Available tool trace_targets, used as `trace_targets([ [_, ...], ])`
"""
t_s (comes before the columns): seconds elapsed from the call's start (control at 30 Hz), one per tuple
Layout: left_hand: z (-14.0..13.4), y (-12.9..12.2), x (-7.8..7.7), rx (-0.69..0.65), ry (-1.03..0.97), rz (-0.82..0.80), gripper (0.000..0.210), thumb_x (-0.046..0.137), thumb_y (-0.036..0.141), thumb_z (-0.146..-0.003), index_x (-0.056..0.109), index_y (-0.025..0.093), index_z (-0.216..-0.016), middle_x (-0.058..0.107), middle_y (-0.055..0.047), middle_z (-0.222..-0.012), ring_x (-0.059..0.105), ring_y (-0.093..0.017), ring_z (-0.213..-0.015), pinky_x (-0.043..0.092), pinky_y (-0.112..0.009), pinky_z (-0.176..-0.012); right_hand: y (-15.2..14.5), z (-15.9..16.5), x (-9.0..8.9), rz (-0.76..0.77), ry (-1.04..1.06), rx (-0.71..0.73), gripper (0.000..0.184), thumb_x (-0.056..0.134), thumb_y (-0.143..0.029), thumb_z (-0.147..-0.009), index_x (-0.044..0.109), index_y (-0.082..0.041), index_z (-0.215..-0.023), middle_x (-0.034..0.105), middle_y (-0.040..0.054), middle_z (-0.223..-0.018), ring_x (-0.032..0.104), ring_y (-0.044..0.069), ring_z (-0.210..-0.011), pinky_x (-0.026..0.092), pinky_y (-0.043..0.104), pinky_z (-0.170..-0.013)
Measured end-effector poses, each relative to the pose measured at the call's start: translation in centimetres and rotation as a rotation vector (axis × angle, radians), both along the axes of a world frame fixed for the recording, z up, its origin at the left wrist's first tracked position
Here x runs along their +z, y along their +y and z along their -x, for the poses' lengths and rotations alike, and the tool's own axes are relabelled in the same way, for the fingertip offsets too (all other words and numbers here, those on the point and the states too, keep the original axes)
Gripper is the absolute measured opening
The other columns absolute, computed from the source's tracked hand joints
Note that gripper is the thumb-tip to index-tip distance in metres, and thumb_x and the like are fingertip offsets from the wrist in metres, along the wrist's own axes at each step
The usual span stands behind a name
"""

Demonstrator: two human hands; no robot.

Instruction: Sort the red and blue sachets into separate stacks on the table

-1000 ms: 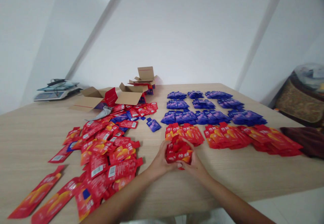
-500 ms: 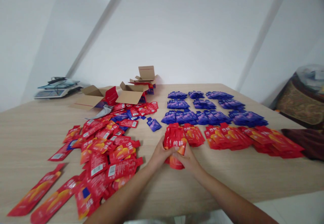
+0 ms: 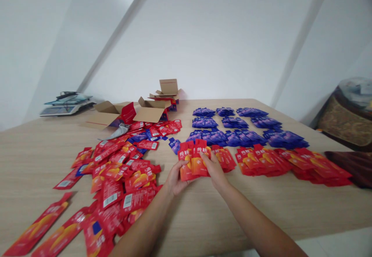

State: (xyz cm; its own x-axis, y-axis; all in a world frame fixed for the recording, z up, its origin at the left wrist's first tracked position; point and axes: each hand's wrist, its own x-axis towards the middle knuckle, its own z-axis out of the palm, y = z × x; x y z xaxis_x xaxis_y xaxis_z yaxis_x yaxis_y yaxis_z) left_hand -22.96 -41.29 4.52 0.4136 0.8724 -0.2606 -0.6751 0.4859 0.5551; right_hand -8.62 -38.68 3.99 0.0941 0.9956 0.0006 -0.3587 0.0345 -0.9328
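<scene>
Between my two hands, above the table, is a fanned bunch of red spouted pouches (image 3: 186, 154) with orange fruit printed on them. My left hand (image 3: 178, 180) is closed on the left side of the bunch, thumb on the front and fingers underneath. My right hand (image 3: 213, 170) grips the right side, its thumb across the front pouch. Just behind lies a small stack of red pouches (image 3: 224, 158), partly hidden by the held ones. A single purple pouch (image 3: 174, 145) lies beyond my left hand.
Loose red pouches (image 3: 112, 199) are heaped at the left. Red stacks (image 3: 261, 160) and purple stacks (image 3: 235, 122) stand in rows at the right. Open cartons (image 3: 152, 112) and a scale (image 3: 65, 109) are at the back. A dark cloth (image 3: 348, 164) lies far right.
The held red pouches have gone from a tight stack to a fanned spread, raised a little and shifted left. My left hand has moved lower, under them.
</scene>
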Motion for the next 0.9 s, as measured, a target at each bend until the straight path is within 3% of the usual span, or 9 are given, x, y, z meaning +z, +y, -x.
trace_targets([
  [0.17, -0.1, 0.3, 0.1, 0.138, 0.104, 0.020, 0.038, 0.061, 0.019, -0.079, 0.055, 0.006, -0.114, 0.068, -0.015, -0.108, 0.067, -0.024, -0.093, 0.056, -0.035, -0.082, -0.5, -0.7, 0.7, 0.079, 0.323, 0.084, 0.031, 0.076, -0.038, -0.064, 0.068, -0.019, -0.086, 0.074, 0.0042, -0.084, 0.069, 0.025, -0.077, 0.055, 0.039, -0.074],
  [0.3, -0.2, 0.5, 0.0, 0.202, 0.123, 0.016, 0.038, 0.064, 0.019, -0.077, 0.056, 0.006, -0.112, 0.068, -0.015, -0.107, 0.068, -0.024, -0.091, 0.057, -0.034, -0.079, -0.7, -1.1, 1.2, 0.082, 0.436, 0.064, 0.030, 0.078, -0.034, -0.063, 0.070, -0.019, -0.088, 0.075, 0.0037, -0.088, 0.070, 0.025, -0.080, 0.055, 0.040, -0.078],
  [0.47, -0.2, 0.2, 0.3, 0.281, 0.200, -0.004, 0.035, 0.069, 0.016, -0.073, 0.060, 0.007, -0.105, 0.071, -0.013, -0.099, 0.070, -0.022, -0.081, 0.058, -0.031, -0.073, -0.9, -1.6, 1.5, 0.124, 0.566, 0.166, 0.024, 0.073, -0.034, -0.069, 0.069, -0.018, -0.087, 0.074, 0.0057, -0.093, 0.068, 0.026, -0.091, 0.054, 0.041, -0.084],
  [0.73, -1.7, -0.4, 1.9, 0.385, 0.434, -0.218, 0.044, 0.076, 0.013, -0.061, 0.063, 0.014, -0.103, 0.073, -0.009, -0.093, 0.070, -0.024, -0.083, 0.056, -0.032, -0.071, -2.1, -0.1, 1.5, 0.125, 0.458, 0.277, 0.028, 0.075, -0.033, -0.068, 0.068, -0.018, -0.092, 0.074, 0.0054, -0.088, 0.069, 0.025, -0.085, 0.055, 0.040, -0.079],
  [0.9, -1.4, -0.2, 2.4, 0.321, 0.464, -0.203, 0.043, 0.075, 0.028, -0.066, 0.062, 0.016, -0.105, 0.072, -0.008, -0.097, 0.069, -0.022, -0.081, 0.054, -0.028, -0.066, -2.4, 0.7, 0.7, 0.111, 0.459, 0.241, 0.033, 0.076, -0.034, -0.067, 0.067, -0.019, -0.095, 0.074, 0.0050, -0.090, 0.070, 0.025, -0.082, 0.056, 0.039, -0.076],
])
